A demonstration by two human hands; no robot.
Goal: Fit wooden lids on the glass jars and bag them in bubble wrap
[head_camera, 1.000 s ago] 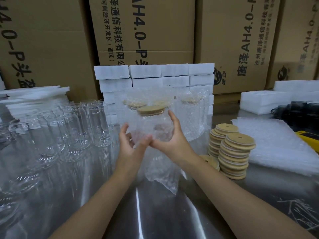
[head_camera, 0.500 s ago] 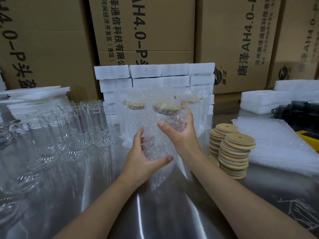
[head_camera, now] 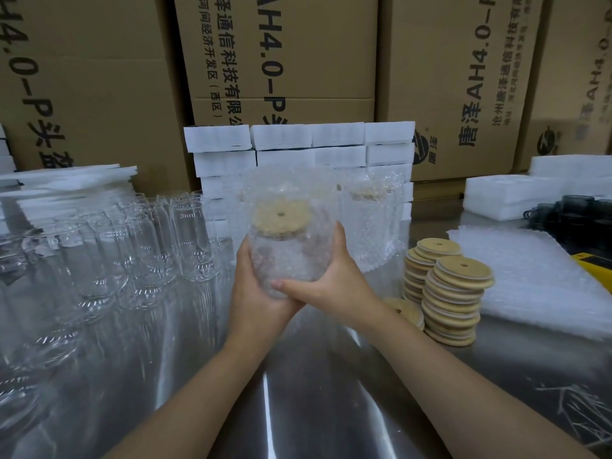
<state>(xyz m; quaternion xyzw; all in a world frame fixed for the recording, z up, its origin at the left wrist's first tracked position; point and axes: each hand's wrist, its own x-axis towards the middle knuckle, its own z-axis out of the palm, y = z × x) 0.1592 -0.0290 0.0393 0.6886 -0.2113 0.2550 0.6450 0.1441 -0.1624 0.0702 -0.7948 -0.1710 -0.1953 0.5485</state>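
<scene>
Bare jars (head_camera: 159, 246): rows at the left of the bench (head_camera: 298, 409), no lids.
Left hand (head_camera: 253, 293): fingers curled round the left side of the bagged jar (head_camera: 291, 256), cupping its base.
Jar's place: upright, held above the bench centre, lid (head_camera: 281, 218) seated inside the bag.
Right hand (head_camera: 334, 284): fingers clamped on the right side, thumb across the lower front.
Doing it well: support the base, keep it upright, and set it gently beside the wrapped jars (head_camera: 367, 226) behind it.
Lid stacks (head_camera: 453, 299): near right; keep the forearm clear.

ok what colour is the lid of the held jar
The lid is pale tan wood, seen through bubble wrap; head view.
</scene>
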